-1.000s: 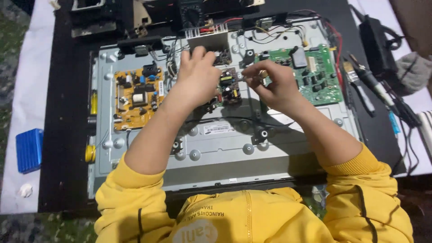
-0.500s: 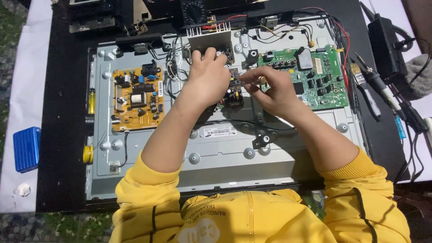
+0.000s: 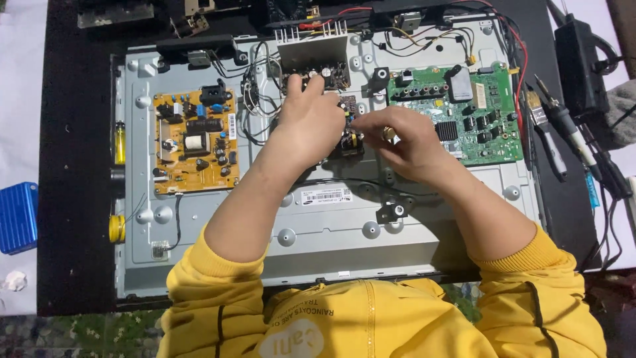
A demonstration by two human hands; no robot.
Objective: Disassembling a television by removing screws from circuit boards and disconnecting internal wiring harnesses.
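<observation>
A flat-screen's grey metal back panel (image 3: 218, 265) lies open on a black table. At its middle sits a small dark circuit board (image 3: 350, 138) with wires. My left hand (image 3: 308, 122) lies over the board's left part, fingertips reaching a second dark board under a metal heat sink (image 3: 311, 50). My right hand (image 3: 401, 142) pinches the small board's right edge with thumb and fingers. An orange power board (image 3: 194, 141) is to the left, a green main board (image 3: 467, 113) to the right. What my fingers hold under the hands is hidden.
A brush (image 3: 544, 129), a soldering iron (image 3: 570, 132) and a black power adapter (image 3: 583, 66) with cables lie right of the panel. A yellow screwdriver handle (image 3: 120, 142) and a yellow roll (image 3: 117, 228) sit at its left edge; a blue box (image 3: 18, 217) further left.
Both hands stay at the small middle board. My left hand's fingers have reached a little further up toward the heat sink; the view has shifted slightly.
</observation>
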